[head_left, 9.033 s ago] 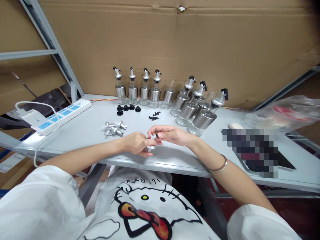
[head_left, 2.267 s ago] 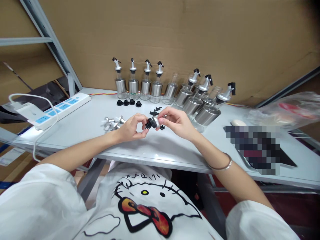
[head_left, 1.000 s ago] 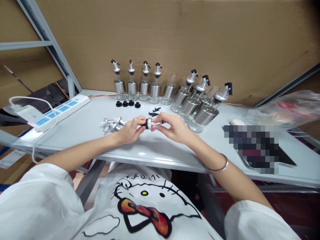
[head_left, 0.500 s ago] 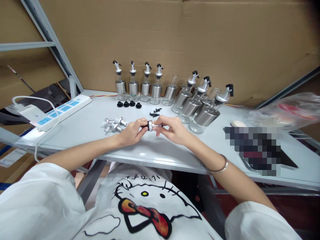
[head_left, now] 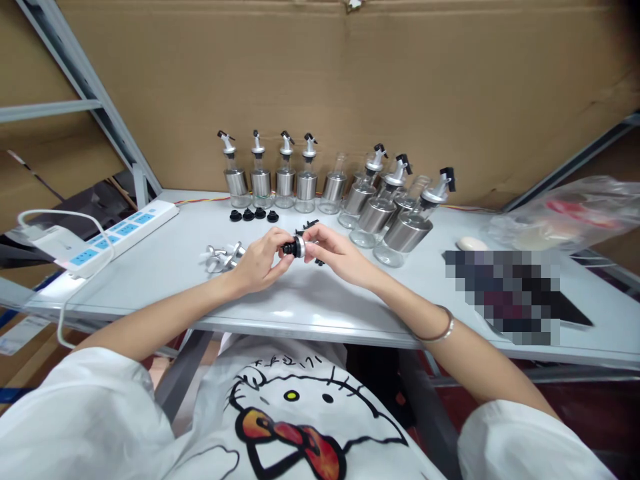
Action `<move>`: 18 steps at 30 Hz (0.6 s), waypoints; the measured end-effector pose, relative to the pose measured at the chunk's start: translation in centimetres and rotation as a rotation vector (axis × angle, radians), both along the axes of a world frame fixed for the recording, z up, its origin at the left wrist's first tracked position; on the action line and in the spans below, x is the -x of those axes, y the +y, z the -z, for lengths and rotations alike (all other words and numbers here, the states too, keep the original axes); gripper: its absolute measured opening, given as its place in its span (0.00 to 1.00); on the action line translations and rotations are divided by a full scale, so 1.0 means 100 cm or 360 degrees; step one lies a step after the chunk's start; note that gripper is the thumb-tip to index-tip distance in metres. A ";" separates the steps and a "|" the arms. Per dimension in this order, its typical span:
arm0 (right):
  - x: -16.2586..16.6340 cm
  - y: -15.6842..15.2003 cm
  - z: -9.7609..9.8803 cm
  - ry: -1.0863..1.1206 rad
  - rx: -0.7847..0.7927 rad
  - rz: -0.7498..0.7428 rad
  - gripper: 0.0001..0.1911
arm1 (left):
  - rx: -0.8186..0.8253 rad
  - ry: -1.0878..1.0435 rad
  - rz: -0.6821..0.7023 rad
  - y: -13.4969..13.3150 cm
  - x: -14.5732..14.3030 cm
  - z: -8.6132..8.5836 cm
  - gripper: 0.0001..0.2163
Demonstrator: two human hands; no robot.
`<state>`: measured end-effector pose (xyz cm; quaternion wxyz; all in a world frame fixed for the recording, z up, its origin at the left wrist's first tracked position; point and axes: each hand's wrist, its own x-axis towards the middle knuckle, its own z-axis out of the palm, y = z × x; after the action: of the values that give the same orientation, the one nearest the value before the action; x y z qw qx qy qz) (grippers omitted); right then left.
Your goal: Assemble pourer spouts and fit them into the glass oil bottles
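Between my two hands, above the front of the table, is a pourer spout [head_left: 300,247] with a silver collar and a ribbed black stopper pointing left. My left hand [head_left: 265,261] pinches it at the stopper end. The fingers of my right hand [head_left: 333,250] close on the silver collar and spout end, which they partly hide. Left of my left hand lie several loose silver spout pieces [head_left: 223,257]. Behind the hands are small black lever pieces [head_left: 307,225], partly covered by my right fingers. Several black stoppers [head_left: 254,215] sit in a row farther back.
Glass oil bottles with steel sleeves [head_left: 285,181] stand along the back, most topped with pourers; one bare-necked bottle [head_left: 334,187] is mid-row. A power strip [head_left: 125,233] lies left. A plastic bag [head_left: 570,210], a white rounded object [head_left: 471,244] and a blurred-out dark object [head_left: 505,293] are right.
The pourer has turned so that its black stopper shows more. My right fingers have shifted from the spout's far end toward the collar. The view has moved slightly.
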<state>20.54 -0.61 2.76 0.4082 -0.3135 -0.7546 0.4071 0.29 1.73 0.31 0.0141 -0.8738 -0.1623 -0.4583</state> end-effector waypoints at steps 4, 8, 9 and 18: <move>0.002 -0.002 -0.001 -0.0123 -0.0294 0.0294 0.10 | 0.0198 -0.0060 -0.0047 0.004 0.002 0.007 0.09; 0.002 -0.006 -0.005 -0.0174 -0.0308 0.0295 0.09 | 0.0534 -0.0072 -0.0005 0.006 0.004 0.017 0.11; 0.002 -0.006 -0.006 -0.0168 -0.0296 0.0295 0.09 | 0.0569 -0.0082 -0.0011 0.005 0.004 0.017 0.12; 0.006 -0.008 -0.003 -0.0091 0.0279 0.0090 0.16 | 0.0771 0.0055 -0.0031 -0.003 -0.001 0.006 0.10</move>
<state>19.98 -1.39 3.02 0.3688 -0.3808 -0.7182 0.4508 0.41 1.40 -0.31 -0.1888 -0.8578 -0.2757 -0.3906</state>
